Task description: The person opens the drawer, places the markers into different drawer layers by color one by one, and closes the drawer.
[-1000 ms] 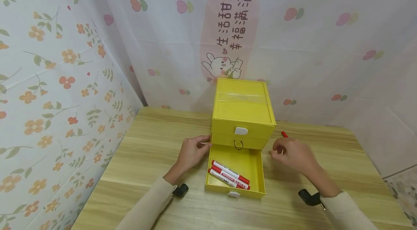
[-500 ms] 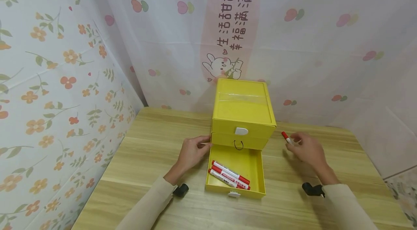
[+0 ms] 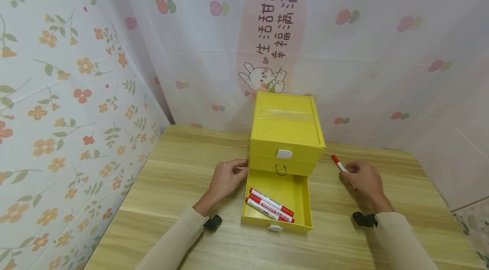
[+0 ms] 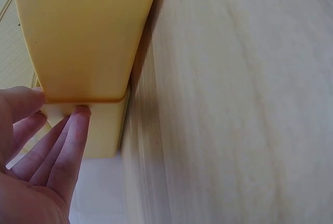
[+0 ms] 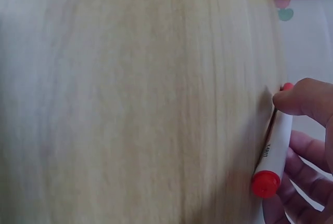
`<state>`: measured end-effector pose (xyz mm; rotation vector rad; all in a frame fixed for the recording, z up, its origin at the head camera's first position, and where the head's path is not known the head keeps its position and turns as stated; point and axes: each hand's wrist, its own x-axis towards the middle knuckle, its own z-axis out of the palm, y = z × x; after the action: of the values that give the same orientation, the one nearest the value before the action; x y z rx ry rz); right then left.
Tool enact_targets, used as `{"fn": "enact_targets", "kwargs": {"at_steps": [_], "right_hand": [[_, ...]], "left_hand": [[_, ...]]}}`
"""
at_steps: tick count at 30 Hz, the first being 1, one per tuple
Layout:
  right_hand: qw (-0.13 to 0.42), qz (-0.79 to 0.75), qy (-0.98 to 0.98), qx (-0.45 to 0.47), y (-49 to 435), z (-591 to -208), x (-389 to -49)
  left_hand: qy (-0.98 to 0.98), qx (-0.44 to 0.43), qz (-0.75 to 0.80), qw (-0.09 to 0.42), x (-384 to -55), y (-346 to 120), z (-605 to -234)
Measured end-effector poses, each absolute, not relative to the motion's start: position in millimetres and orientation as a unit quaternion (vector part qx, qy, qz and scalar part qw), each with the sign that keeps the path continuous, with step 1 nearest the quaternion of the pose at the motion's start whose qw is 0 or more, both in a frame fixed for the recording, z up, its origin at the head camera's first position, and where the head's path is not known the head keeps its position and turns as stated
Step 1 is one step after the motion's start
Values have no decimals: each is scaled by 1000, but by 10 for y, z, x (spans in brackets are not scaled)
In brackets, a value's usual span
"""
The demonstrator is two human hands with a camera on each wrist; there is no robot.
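Note:
A yellow two-tier drawer box (image 3: 284, 117) stands against the back curtain with its lower drawer (image 3: 292, 185) pulled out. Several red-and-white markers (image 3: 269, 206) lie slanted inside that drawer. My left hand (image 3: 225, 178) touches the left side where box and drawer meet; the left wrist view shows extended fingers (image 4: 75, 141) against the yellow side wall. To the right of the box, my right hand (image 3: 364, 178) pinches a red-capped white marker (image 3: 339, 164) close to the tabletop. In the right wrist view, the thumb lies over this marker (image 5: 276, 141), with fingers behind it.
The wooden table (image 3: 183, 168) extends on both sides of the box. A white curtain (image 3: 198, 70) with printed fruit hangs behind it, and a flowered cloth (image 3: 76, 134) hangs along the left. The upper drawer has a white pull tab (image 3: 284, 153).
My right hand has moved right, away from the drawer, and now holds the marker that lay on the table. The left hand and the drawer stay in place.

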<state>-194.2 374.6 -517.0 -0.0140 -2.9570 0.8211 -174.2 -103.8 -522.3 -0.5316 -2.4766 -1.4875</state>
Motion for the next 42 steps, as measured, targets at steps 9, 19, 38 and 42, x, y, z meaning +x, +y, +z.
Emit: {"fn": "enact_targets", "kwargs": {"at_steps": [9,19,38,42], "right_hand": [[52,275,-960,-18,3758,-5236,-1959],[59,270,-960,-33,3755,-5291,-1964],[49,273,-960,-40,3709,-5243,-1914],[48,275,-959,-44,3708,-5239,-1911]], "left_hand": [[-835,-185,-507,103,-1745,-1021,-5195],[-832,-182,-513,107,-1741,-1017,-5217],[-837,-174,-508,103,-1726,-1017,-5204],[-839,-172,-507,99,-1728,-1013,-5206]]}}
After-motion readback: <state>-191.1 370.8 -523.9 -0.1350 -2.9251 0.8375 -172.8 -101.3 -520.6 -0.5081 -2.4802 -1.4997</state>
